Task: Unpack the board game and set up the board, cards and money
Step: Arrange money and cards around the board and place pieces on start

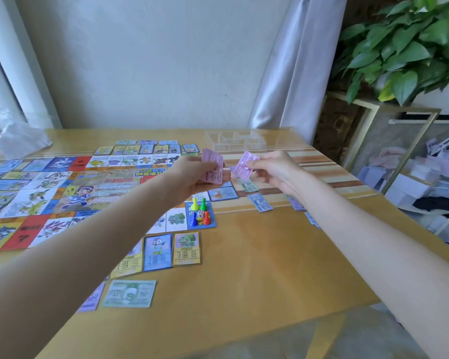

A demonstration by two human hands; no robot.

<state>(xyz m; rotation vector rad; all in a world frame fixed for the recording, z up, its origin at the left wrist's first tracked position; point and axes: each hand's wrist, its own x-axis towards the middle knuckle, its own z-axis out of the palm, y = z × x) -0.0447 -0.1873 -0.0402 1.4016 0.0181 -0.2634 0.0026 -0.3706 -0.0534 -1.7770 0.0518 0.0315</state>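
Note:
The colourful game board point(36, 193) lies flat on the left of the wooden table point(257, 255). Coloured pawns and a die point(199, 213) stand on its near right corner. My left hand point(195, 174) holds a small stack of pink money notes point(213, 165) above the board's right edge. My right hand point(272, 168) pinches one pink note point(245, 164) just right of that stack. Property cards point(171, 250) lie in a row below the board, and more cards point(145, 147) line its far edge. Green, blue and purple notes point(259, 202) lie on the table under my right arm.
A green note point(128, 294) and a purple note point(91, 299) lie near the front edge. A clear plastic tray point(235, 141) sits at the back, a crumpled plastic bag point(21, 141) at the far left. A plant and cluttered shelf point(412, 151) stand to the right.

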